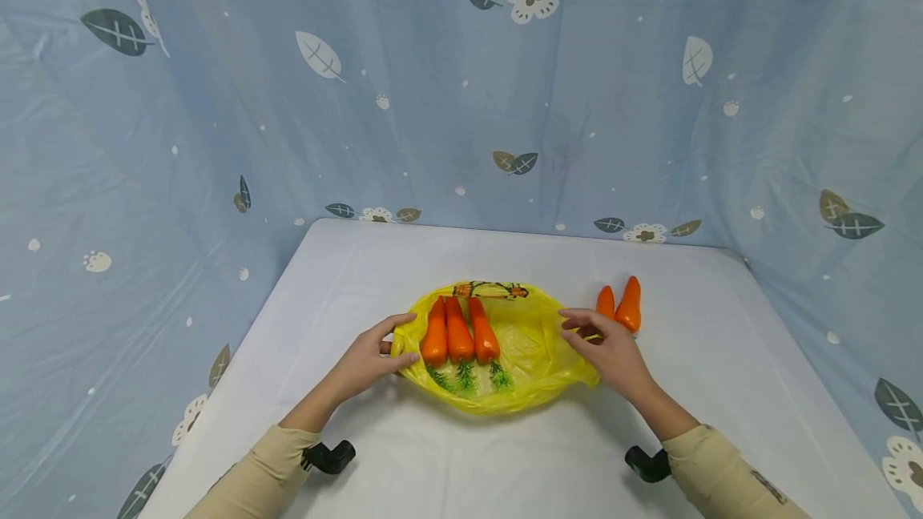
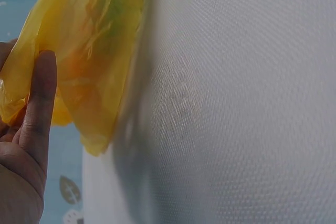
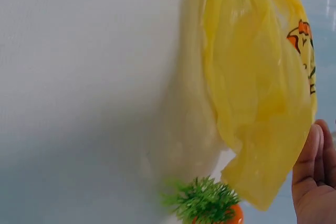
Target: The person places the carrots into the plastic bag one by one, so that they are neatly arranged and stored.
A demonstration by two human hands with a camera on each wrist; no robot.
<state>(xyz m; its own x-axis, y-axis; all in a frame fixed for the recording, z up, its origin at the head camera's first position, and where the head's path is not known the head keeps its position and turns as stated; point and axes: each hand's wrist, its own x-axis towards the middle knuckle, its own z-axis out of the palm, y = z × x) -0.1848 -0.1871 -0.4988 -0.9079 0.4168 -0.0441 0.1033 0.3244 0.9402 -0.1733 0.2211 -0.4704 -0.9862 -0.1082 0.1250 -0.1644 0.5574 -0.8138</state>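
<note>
A yellow plastic bag (image 1: 534, 343) is spread between the two hands, mouth wide and facing the head camera. Three orange toy carrots (image 1: 459, 331) with green tops lie side by side in its left half. My left hand (image 1: 375, 351) pinches the bag's left rim, thumb and fingers on either side of the film. At the opposite rim, my right hand (image 1: 611, 351) holds the bag with bent fingers. Beyond that hand lie two more carrots (image 1: 630, 307), partly hidden by it; a green carrot top (image 3: 205, 200) shows below the bag in the right wrist view.
A white cloth covers the table (image 1: 447, 471). Blue patterned curtain (image 1: 433, 102) hangs behind and along the sides. Each wrist carries a black camera mount (image 1: 330, 456) near the sleeve cuff.
</note>
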